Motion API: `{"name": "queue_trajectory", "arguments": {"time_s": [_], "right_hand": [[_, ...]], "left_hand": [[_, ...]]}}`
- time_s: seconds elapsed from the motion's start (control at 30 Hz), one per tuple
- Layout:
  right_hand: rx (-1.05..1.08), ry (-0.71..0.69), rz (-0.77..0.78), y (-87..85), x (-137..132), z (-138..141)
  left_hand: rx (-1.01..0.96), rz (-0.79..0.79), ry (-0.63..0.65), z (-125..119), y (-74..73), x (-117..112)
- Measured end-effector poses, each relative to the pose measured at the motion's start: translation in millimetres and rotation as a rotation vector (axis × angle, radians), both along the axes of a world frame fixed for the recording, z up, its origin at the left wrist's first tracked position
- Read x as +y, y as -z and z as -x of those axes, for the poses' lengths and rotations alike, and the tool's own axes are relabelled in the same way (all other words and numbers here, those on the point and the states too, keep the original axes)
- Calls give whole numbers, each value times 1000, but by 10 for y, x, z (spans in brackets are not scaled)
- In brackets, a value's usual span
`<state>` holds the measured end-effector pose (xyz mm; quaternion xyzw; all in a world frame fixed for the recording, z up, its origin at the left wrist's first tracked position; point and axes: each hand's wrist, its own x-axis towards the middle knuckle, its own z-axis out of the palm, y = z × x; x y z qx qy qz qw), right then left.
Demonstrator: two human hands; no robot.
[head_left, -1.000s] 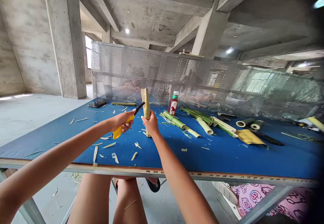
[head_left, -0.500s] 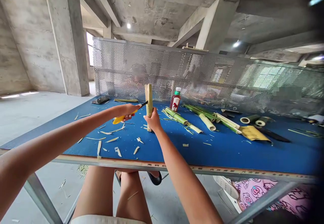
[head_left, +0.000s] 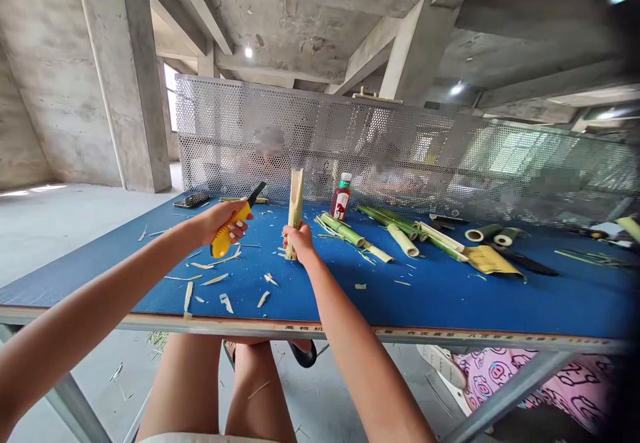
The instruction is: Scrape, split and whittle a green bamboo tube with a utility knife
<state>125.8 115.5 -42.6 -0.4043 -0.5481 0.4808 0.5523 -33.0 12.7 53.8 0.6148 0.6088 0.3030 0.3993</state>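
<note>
My left hand (head_left: 226,221) is wrapped round the yellow handle of a utility knife (head_left: 223,237), whose dark blade points up and to the right. The blade is apart from the bamboo. My right hand (head_left: 300,239) grips a pale split bamboo piece (head_left: 296,196) near its lower end, holding it upright on the blue table top (head_left: 340,296). Thin bamboo shavings (head_left: 215,279) lie scattered below and around the left hand.
A bottle with a red label (head_left: 341,197) stands behind green bamboo pieces (head_left: 345,229). Farther right lie a yellow sandpaper sheet (head_left: 487,260) and bamboo tubes (head_left: 483,233). A phone (head_left: 193,200) sits back left. A perforated metal screen (head_left: 220,136) closes the far edge.
The knife has come away from the bamboo, moving left with its blade now tipped upward. The bamboo has turned slightly, showing its hollow side. The view has shifted a little.
</note>
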Motion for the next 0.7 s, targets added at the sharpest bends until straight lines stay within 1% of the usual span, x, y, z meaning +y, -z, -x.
{"name": "queue_trajectory", "arguments": {"time_s": [0.07,0.2,0.23,0.3,0.37,0.5,0.57,0.6,0.63,0.7], "right_hand": [[14,-14,17,-18,-10,-10],[-52,-37,-23,-5,-23,6],[-68,-34,-43,8,-21,12],[-94,-24,-77,38,-10,19],[-126,-13,-94,64,5,18],[-207,-2,-87,76,9,0],[-246,-36,-46,64,-5,-15],[-265,-73,-12,58,-12,-24],[-286,-118,26,53,-16,-32],[-337,-202,86,52,-11,-46]], "left_hand": [[193,-98,-31,19,26,-41],[775,-415,-113,-62,141,-127],[877,-478,-140,-89,161,-138],[999,-538,-174,-129,174,-141],[1054,-538,-171,-139,157,-123],[1064,-490,-165,-77,86,-41],[1047,-492,-157,-5,59,21],[1021,-472,-130,45,54,55],[977,-419,-88,105,57,89],[850,-241,-26,247,95,136]]}}
